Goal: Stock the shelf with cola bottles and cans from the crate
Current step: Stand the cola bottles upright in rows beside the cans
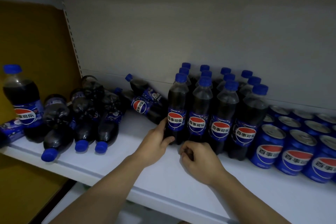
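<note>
Several upright cola bottles with blue caps stand in rows on the white shelf [116, 165]. My left hand [156, 142] grips the base of the front-left bottle [177, 107], thumb across its front. My right hand [198, 160] hovers with curled fingers just in front of the neighbouring bottle [199, 112], holding nothing. Blue cola cans [267, 147] fill the shelf to the right of the bottles. Several bottles [81, 114] lie tipped over in a heap at the left, and one [143, 102] leans behind. The crate is out of view.
A larger upright cola bottle [22, 102] stands at the far left beside a lying one [11, 129]. A grey back panel rises behind the shelf and a yellow wall lies to the left. The shelf's front edge runs diagonally below my forearms.
</note>
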